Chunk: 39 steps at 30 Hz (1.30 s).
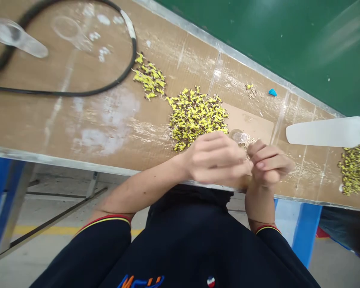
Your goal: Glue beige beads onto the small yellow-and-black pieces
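Observation:
My left hand [217, 160] and my right hand [268, 162] meet at the near edge of the brown workbench [78, 120], fingertips pinched together. Both hands are closed on something too small to make out. Just beyond them lies a big pile of small yellow-and-dark parts [196, 116]. A small clear cup [239, 137] and a scatter of tiny pale pieces [251, 142] sit right behind my knuckles. A smaller heap of the yellow parts [150, 78] lies farther left.
A white plastic scoop [324, 132] with a blue tip lies at the right, beside another yellow heap [356, 168]. A black cable [87, 93] loops across the left of the bench near a clear scoop [16, 38]. A green surface [288, 36] runs behind.

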### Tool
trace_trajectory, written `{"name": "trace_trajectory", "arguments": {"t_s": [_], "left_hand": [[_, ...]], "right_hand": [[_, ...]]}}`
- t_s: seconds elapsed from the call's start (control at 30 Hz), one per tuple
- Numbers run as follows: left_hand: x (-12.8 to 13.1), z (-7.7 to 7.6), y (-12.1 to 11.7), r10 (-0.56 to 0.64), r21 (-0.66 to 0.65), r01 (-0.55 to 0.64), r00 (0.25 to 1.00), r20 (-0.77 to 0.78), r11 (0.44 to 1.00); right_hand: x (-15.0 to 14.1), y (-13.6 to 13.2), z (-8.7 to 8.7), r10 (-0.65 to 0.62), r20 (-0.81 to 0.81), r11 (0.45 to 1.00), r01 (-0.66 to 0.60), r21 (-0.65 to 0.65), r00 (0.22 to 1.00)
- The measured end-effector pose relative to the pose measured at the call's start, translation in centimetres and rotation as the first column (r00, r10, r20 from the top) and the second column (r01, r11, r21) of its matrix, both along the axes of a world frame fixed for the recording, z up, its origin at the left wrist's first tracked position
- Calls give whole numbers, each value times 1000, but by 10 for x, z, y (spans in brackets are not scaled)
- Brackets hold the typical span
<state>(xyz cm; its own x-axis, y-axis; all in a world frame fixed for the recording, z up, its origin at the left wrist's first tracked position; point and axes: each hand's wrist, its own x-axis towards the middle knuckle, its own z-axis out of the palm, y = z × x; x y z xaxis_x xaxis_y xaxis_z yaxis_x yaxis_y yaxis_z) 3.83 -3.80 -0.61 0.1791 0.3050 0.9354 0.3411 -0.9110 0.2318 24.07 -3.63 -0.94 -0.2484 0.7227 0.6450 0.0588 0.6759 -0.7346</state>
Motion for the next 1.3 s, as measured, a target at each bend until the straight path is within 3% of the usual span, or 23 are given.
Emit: {"name": "trace_trajectory", "arguments": {"t_s": [0.1,0.17,0.23,0.4,0.5,0.63,0.8,1.0,1.2,1.3], "left_hand": [[-22,-12,9,216,-263,-204,976,17,943],[-36,-17,15,314,-383,-293,949,-7,876],[-44,-20,20,377,-430,-360,925,-48,828],[-47,-25,30,414,-451,-465,885,-214,762],[-47,-30,34,400,-458,-466,885,-238,757],[-50,-34,36,431,-500,-509,861,-271,701],[-51,-32,35,440,-527,-516,856,-273,676],[-51,-28,32,453,-530,-538,842,-294,656],[-53,-26,30,416,-525,-477,878,-239,705],[-54,-27,31,404,-537,-469,882,-242,701]], "right_hand": [[15,13,15,-264,-49,955,268,123,963],[32,20,19,-407,26,909,403,104,913],[49,22,20,-461,152,887,459,49,874],[75,25,11,-358,460,896,437,-75,813],[78,30,1,-237,608,907,397,-141,758],[72,35,-13,-50,739,940,282,-192,671],[61,40,-26,28,763,935,253,-248,646],[64,40,-25,35,754,921,271,-278,656],[61,39,-21,64,753,917,260,-304,655],[61,39,-21,61,764,920,260,-293,643]]}}
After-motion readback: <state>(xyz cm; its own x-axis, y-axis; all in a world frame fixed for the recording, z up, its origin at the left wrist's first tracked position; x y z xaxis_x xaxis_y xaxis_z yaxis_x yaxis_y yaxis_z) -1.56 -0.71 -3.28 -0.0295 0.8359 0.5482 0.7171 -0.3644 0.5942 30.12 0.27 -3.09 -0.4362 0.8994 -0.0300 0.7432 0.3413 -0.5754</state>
